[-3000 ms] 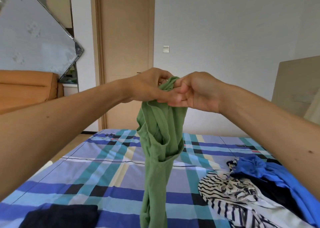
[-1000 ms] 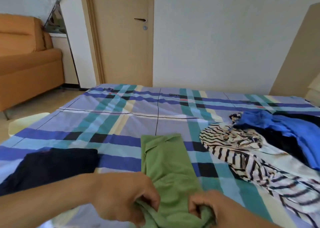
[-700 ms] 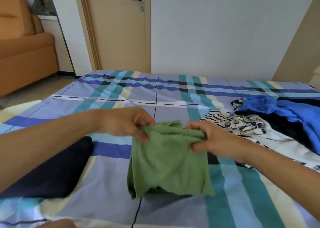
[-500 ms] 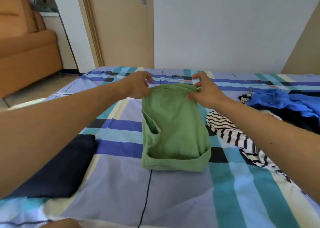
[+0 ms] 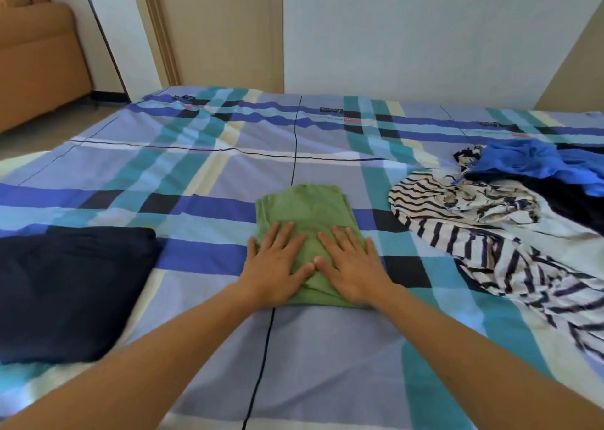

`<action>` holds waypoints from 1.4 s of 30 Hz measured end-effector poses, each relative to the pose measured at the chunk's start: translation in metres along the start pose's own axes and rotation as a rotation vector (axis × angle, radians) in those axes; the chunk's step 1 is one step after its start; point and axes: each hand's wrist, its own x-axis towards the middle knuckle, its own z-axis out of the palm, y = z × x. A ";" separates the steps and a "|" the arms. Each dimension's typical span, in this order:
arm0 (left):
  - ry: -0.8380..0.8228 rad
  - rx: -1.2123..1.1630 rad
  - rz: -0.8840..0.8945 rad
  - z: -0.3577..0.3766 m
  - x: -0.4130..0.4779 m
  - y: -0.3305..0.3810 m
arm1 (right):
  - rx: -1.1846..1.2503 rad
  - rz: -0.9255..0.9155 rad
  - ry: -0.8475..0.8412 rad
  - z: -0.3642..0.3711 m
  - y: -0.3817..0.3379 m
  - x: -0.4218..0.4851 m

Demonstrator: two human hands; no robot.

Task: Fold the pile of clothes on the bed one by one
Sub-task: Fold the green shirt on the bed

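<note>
A person's 2 bare arms reach forward over a bed (image 5: pixel 228 155) covered in a blue, teal and cream checked sheet. In the middle of the bed, straight ahead, lies a green garment (image 5: pixel 304 210) folded into a compact rectangle. The left hand (image 5: pixel 273 273) and right hand (image 5: pixel 351 271) lie flat on its near half, side by side with thumbs almost touching. The fingers (image 5: pixel 284 233) are straight and spread, pressing down and gripping nothing.

The rectangle's long axis runs away from the person toward the far wall. Its thick near edge sits under the palms, and stacked layers show along its far right side.

To the left, well apart, a navy garment (image 5: pixel 65 286) lies as a flat folded block. To the right is a loose heap: a striped garment (image 5: pixel 483 253), a blue garment (image 5: pixel 523 161) and a dark item (image 5: pixel 568 201) beneath it.

By this layout, 2 pieces look folded, the green 1 getting its final smoothing, and at least 3 are left.
</note>
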 end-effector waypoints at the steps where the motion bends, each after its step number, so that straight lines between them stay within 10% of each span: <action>1: 0.037 -0.055 -0.055 -0.003 -0.002 0.001 | 0.019 0.021 0.022 -0.002 -0.001 -0.002; 9: 0.064 -0.685 -0.387 -0.035 -0.013 0.010 | 0.433 0.193 0.284 -0.014 0.003 -0.041; 17: -0.244 -1.284 -0.465 -0.062 -0.087 0.066 | 1.086 0.383 0.042 -0.086 0.055 -0.070; 20: -0.402 -0.866 -0.358 -0.072 -0.098 0.058 | 1.077 0.533 0.238 -0.090 0.093 -0.095; 24: 0.122 -0.366 -0.313 -0.060 -0.059 0.029 | 1.086 0.598 0.093 -0.088 0.099 -0.124; 31: 0.052 -0.782 -0.423 -0.037 -0.012 0.022 | 0.914 0.472 -0.115 -0.082 0.065 -0.132; 42: -0.412 -1.177 -0.151 -0.094 -0.031 0.016 | 1.120 0.227 0.430 -0.095 0.065 -0.128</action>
